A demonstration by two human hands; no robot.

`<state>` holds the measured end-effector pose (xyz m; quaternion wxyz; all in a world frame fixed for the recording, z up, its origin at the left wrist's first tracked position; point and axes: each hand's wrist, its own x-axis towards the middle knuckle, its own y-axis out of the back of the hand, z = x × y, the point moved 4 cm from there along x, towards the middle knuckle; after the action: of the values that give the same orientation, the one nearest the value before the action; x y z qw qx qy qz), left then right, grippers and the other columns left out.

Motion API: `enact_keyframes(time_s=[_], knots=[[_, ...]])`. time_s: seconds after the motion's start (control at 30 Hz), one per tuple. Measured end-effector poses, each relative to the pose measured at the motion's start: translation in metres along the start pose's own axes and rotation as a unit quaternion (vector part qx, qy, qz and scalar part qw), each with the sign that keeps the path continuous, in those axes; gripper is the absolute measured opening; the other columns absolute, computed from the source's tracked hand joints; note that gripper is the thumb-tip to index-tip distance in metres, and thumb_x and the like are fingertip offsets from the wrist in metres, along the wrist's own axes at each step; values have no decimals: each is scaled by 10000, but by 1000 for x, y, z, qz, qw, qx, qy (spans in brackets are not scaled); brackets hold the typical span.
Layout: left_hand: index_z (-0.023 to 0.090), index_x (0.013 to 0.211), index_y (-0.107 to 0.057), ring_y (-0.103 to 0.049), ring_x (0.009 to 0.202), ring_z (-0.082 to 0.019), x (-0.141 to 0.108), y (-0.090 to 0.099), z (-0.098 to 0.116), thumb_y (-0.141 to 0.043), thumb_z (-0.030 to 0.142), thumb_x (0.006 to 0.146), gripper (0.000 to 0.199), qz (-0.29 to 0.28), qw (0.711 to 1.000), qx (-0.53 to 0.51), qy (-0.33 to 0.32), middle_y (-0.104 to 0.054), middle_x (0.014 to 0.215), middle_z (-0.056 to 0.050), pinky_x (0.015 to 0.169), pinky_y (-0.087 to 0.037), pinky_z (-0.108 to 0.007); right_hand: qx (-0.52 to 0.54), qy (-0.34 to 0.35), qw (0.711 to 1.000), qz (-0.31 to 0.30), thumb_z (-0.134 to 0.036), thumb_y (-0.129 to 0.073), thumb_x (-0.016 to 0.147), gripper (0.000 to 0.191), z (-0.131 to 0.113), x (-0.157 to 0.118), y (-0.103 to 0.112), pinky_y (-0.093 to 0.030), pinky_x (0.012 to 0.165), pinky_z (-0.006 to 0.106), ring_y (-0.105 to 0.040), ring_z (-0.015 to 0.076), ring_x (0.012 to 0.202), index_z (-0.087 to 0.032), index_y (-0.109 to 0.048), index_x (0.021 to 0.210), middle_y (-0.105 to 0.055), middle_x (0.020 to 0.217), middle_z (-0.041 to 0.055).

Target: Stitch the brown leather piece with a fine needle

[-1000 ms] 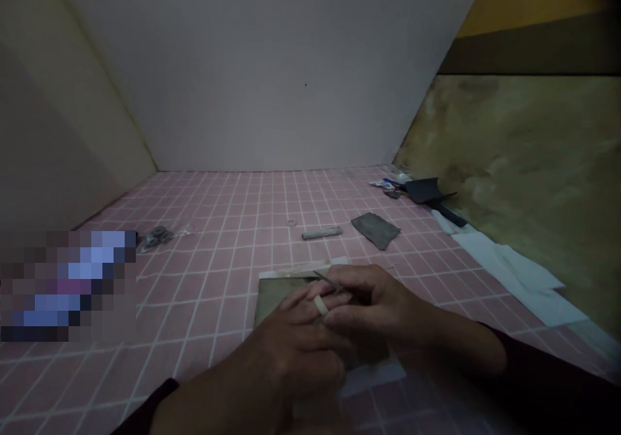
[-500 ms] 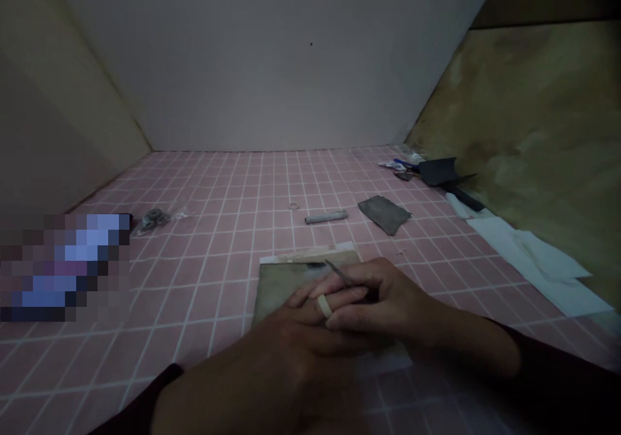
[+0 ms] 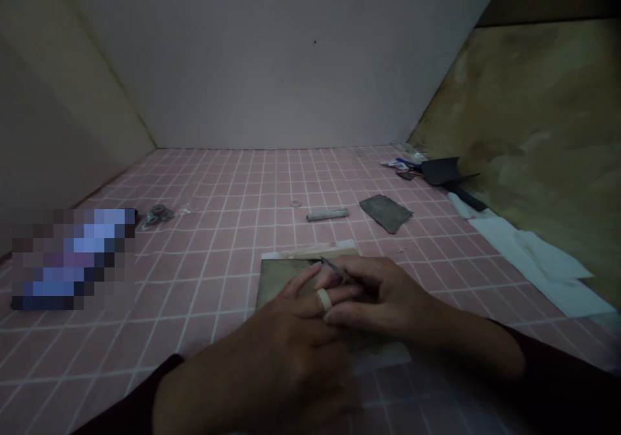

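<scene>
A pale ring [image 3: 324, 300] sits around a finger of my left hand [image 3: 295, 338]. That finger is stretched out, with another finger raised apart from it; the lower ones are dim. My right hand [image 3: 378, 296] is closed on a thin grey strip [image 3: 334, 268], whose end sticks out past its fingertips. Its thumb lies by the ring, against the ringed finger. Both hands are over a greyish-brown sheet [image 3: 276, 279] with white paper under its far edge. What lies between the palms is hidden.
Beyond the hands lie a grey rolled tube [image 3: 327, 215], a dark grey rough piece [image 3: 387, 212] and a small pale ring [image 3: 295, 203]. At left are a blurred-out device [image 3: 77, 260] and grey rings in plastic [image 3: 158, 215]. A black scoop [image 3: 440, 171] and white paper [image 3: 538, 260] lie right.
One finger of my left hand has straightened and moved away from the ringed finger, towards the strip's tip. The strip's angle in my right hand has changed slightly. The whole view has shifted a little.
</scene>
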<state>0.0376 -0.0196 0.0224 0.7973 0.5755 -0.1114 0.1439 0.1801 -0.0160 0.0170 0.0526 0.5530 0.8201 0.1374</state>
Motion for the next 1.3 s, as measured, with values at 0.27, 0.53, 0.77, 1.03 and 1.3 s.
enact_keyframes(time_s=[0.27,0.53,0.77,1.03,1.3], knots=[[184,712,-636,-600,1029,-262,1,4,2,-526,333,883,251,-14,1000,14,20,-671,736,-31,1161,-139,-563,44,-26,999,-16,-247,-665,782,153,4,3,2,-377,592,210,-434,90,653,-167,-565,865,-452,704,-42],[197,684,-625,-628,896,-217,-1,-4,3,-597,367,834,229,10,999,-30,30,-666,693,-9,1154,-223,-506,57,-60,996,-16,-295,-703,755,182,11,1,-3,-375,553,213,-446,95,619,-170,-597,834,-485,694,-32],[186,679,-605,-627,864,-209,-1,-3,3,-583,357,840,236,-2,1000,-19,21,-645,664,0,1170,-186,-488,81,-54,995,-8,-265,-703,746,173,13,2,-5,-382,550,209,-446,88,607,-174,-585,834,-490,692,-39],[178,668,-607,-618,900,-223,1,-3,3,-561,342,848,248,6,1000,0,21,-646,696,-24,1162,-191,-495,78,-25,997,-17,-251,-686,770,173,12,3,-4,-440,664,242,-545,122,759,-177,-596,898,-585,852,2],[201,687,-613,-613,919,-225,-1,-1,3,-582,342,833,205,10,1000,-19,21,-636,678,-15,1144,-242,-507,87,-45,995,-7,-259,-697,757,167,11,2,-6,-415,620,228,-510,107,692,-168,-597,855,-562,791,-7]])
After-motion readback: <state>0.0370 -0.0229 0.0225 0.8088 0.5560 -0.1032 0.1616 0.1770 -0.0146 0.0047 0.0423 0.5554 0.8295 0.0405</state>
